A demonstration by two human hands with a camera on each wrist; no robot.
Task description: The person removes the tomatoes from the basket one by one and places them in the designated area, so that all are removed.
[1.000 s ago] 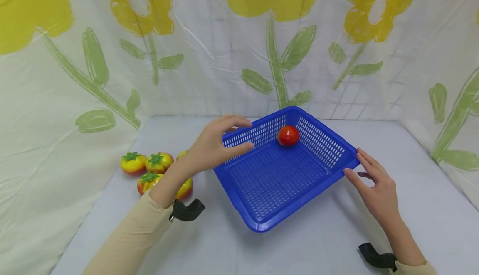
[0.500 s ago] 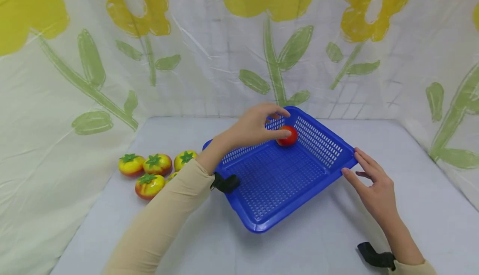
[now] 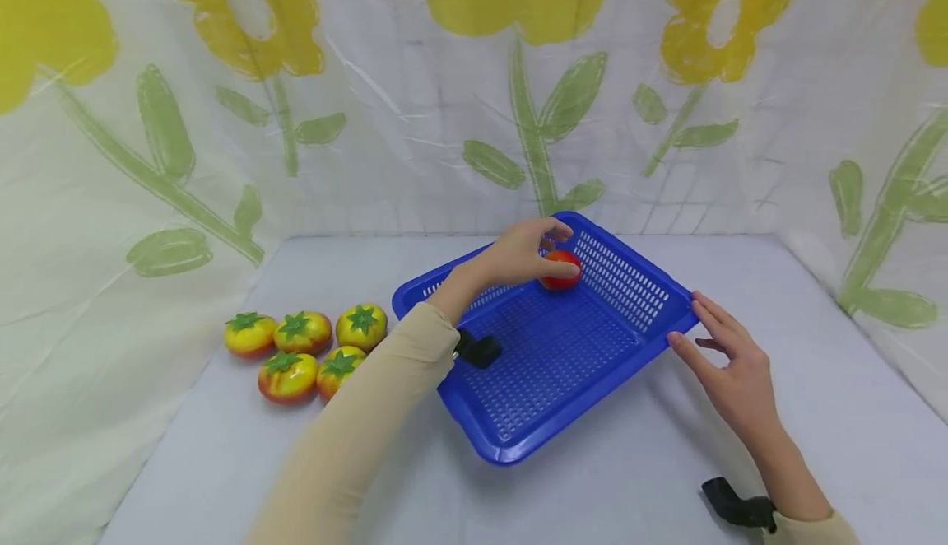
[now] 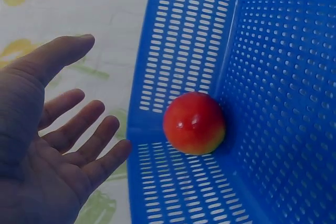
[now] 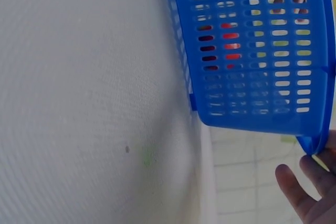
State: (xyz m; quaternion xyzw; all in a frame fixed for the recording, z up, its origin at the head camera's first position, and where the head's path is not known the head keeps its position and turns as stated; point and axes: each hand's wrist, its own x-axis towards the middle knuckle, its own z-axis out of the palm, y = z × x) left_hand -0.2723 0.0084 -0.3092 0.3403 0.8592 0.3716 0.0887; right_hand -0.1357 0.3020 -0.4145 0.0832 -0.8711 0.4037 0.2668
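Note:
A blue plastic basket (image 3: 563, 356) with slotted walls sits askew on the table, its right corner raised. In its far corner lies a round, glossy red fruit (image 4: 193, 124), yellowish at one edge. My left hand (image 3: 522, 253) is over that corner, fingers spread and apart from the fruit in the left wrist view; from the head, the thumb overlaps it. At the basket's right corner, my right hand (image 3: 729, 360) pinches the rim between thumb and fingers. The right wrist view shows those fingers at the rim (image 5: 315, 145), with red visible through the slots.
Several yellow-and-red fruits (image 3: 289, 376) with green leafy tops stand grouped on the left of the white table (image 3: 615, 479). Behind the table hangs a pale curtain (image 3: 400, 158) with painted yellow flowers. Each wrist wears a black camera mount (image 3: 736, 508).
My left hand has moved right, from the basket's left rim to above the red fruit in the far corner. The right hand keeps its hold on the rim. The head view has shifted slightly.

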